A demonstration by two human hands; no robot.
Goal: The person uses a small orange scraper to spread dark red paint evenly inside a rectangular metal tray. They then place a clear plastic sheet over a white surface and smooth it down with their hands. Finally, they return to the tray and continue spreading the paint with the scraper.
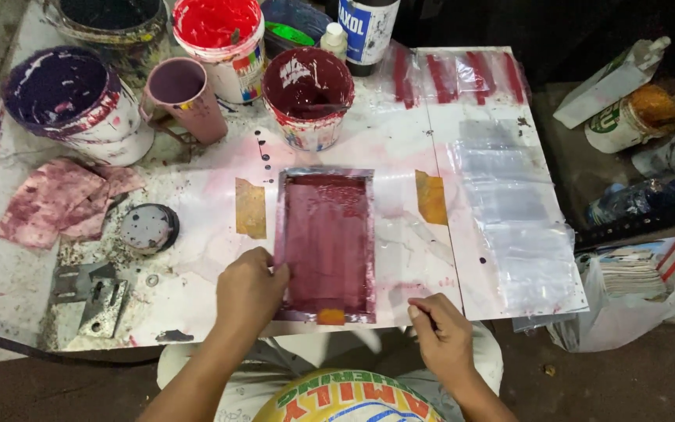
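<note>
White worktable [197, 258], stained with pink and purple ink. On it: a small printing screen frame [326, 244] coated maroon, two yellowish tape strips [250, 207], ink-soaked rag [60, 199], round lid [148, 227], metal hinge clamp [91, 297]. Along the far edge, purple bucket [72, 101], red bucket [220, 43], maroon tub [308, 98], mauve cup [185, 98]; at right, clear plastic bags [521, 234].

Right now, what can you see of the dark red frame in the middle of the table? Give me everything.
The frame is a flat rectangle, long side running away from the person, lying on the white table. Its mesh is soaked in dark red ink inside a pale, ink-stained border. A small orange patch sits at its near edge. The left hand presses its left edge; the right hand is beside the near right corner, off it. Tan tape strips flank it.
</note>
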